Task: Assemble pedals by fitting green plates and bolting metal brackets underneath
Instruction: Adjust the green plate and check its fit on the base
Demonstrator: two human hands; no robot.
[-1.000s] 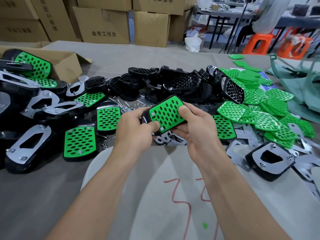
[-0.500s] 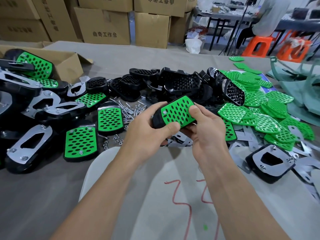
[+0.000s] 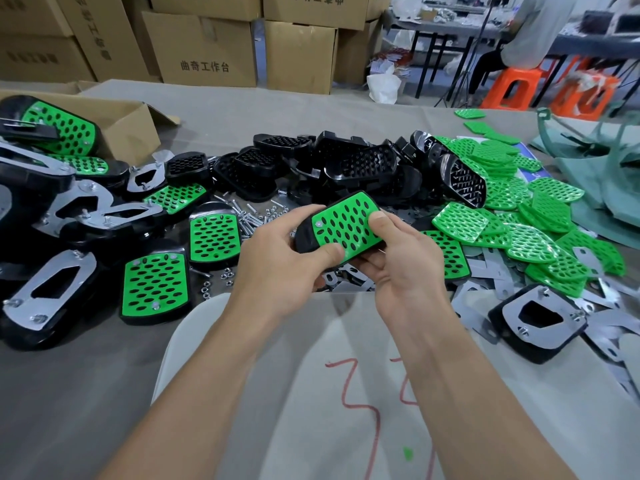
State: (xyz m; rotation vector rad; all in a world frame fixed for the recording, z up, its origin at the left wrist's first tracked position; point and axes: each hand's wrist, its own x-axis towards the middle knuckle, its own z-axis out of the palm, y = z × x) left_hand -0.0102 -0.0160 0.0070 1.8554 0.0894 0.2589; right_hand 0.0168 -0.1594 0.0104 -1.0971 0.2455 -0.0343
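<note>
Workshop: a grey-covered desk [image 3: 311, 109], with stacked cardboard boxes [image 3: 207, 50] behind its far edge and orange stools [image 3: 512, 88] beyond its far right corner.

Item 1: pedal [image 3: 341, 225], black body with the green plate [image 3: 349, 216] fitted and facing up, tilted. I hold it above the middle of the desk, in front of the parts heap.

Item 2: my left hand [image 3: 277, 261] grips the pedal's left end, thumb on the plate's near edge and fingers curled underneath.

Item 3: my right hand [image 3: 405, 258] grips the right end, thumb on the plate and fingers below. My two hands are close together, both clamped on the one pedal.

Item 4: heap of bare black pedal bodies [image 3: 346, 164], middle of the desk toward the far edge.

Item 5: loose green plates [image 3: 519, 209], piled toward the right edge.

Item 6: flat metal brackets [image 3: 485, 268], scattered under and in front of those plates.

Item 7: bolts and nuts [image 3: 252, 216], loose, just left of my hands.

Item 8: finished pedals [image 3: 156, 289], toward the left edge, some green side up and some bracket side up.

Item 9: open carton [image 3: 131, 126], far left corner.

Item 10: one pedal lying bracket-up [image 3: 536, 320], near the right edge.

Item 11: pale cloth with red marks [image 3: 346, 375], at the near edge under my forearms.
</note>
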